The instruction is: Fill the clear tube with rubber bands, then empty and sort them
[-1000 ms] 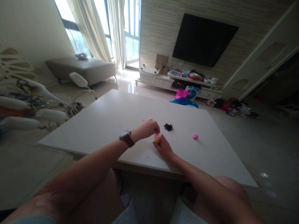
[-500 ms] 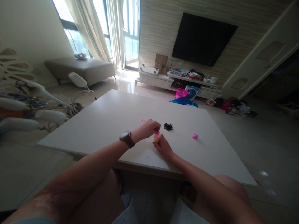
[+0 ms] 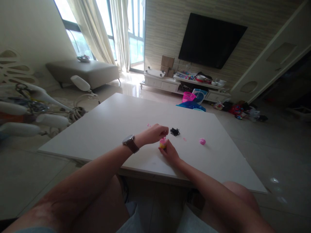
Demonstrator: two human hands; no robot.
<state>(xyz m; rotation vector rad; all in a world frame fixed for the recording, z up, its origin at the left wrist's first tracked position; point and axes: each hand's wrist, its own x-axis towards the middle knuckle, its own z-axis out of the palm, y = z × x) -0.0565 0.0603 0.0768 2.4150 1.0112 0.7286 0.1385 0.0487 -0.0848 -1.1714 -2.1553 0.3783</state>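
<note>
My right hand (image 3: pixel 171 152) is wrapped round a small clear container (image 3: pixel 162 143) with pink and yellow bits inside, standing near the table's front edge. Just above its mouth, my left hand (image 3: pixel 160 131) is pinched closed, a watch (image 3: pixel 130 142) on its wrist. Whatever lies between those fingertips is too small to make out. A heap of small black bands (image 3: pixel 175 131) lies just beyond my hands, with a single pink loop (image 3: pixel 185 139) to its right. Farther right sits a round pink piece (image 3: pixel 202 141). Tiny pink pieces (image 3: pixel 149 125) lie beyond my left wrist.
The white table (image 3: pixel 116 119) spreads out before my knees. Beyond it are a pink basket (image 3: pixel 189 96), a low white cabinet (image 3: pixel 160 83) and a wall-mounted television (image 3: pixel 211 40). White lamp-like parts and cables (image 3: pixel 77 113) stand on the left, near a padded bench (image 3: pixel 85 72).
My left hand has shifted slightly right and up from the container's mouth, still pinched. My right hand keeps its hold on the container. The loose things on the table lie as before.
</note>
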